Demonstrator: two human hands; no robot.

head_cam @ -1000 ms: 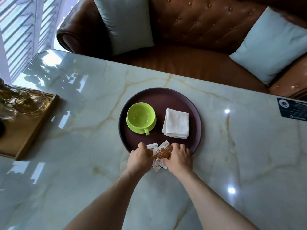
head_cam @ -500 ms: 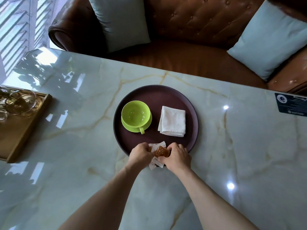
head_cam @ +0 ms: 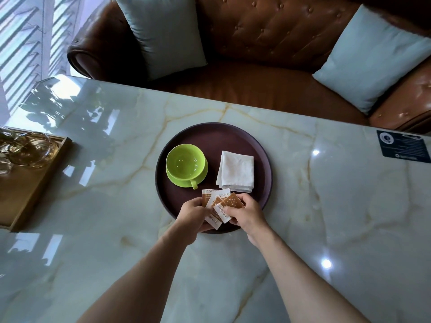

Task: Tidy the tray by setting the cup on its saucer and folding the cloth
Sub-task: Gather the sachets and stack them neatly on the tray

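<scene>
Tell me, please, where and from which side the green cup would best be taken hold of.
Probably by its small loop handle, which sticks out from the green cup toward the person, over the near rim of the saucer. Come from the near side with a thumb-and-finger grip. The folded cloth lies apart to the right, but both hands hold packets now.

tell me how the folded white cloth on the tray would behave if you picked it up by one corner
The white cloth would probably go floppy: its layers lie soft and rumpled, so the fold would likely fall open. It looks thin, so likely light. On the smooth tray a push may slide or bunch it.
</scene>
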